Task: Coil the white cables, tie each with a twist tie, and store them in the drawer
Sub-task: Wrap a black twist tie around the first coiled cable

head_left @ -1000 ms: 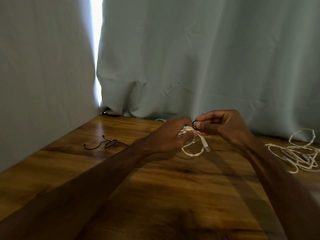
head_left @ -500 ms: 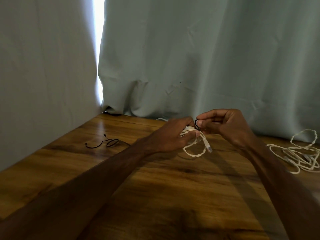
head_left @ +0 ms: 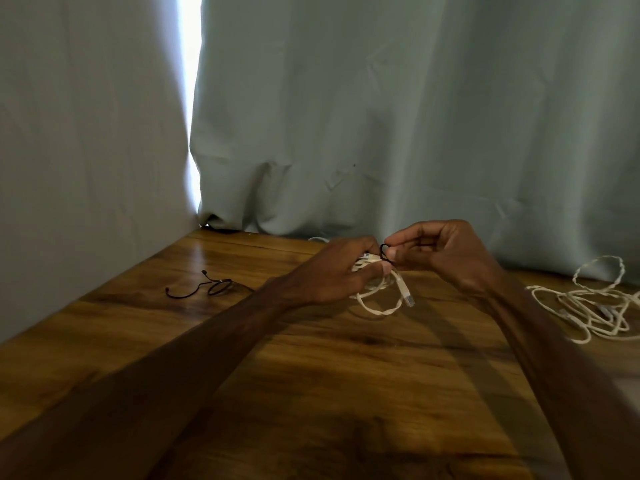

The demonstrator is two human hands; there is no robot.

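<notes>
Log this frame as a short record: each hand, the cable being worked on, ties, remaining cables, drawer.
left hand: grips coiled white cable
right hand: pinches black twist tie at the coil
spare twist tie: lies on table, left side, untouched
loose white cables: tangled on table, right side
drawer: not in view

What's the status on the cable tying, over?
Left hand grips coiled white cable. Right hand pinches black twist tie at the coil. Loose cable pile by right forearm.
</notes>
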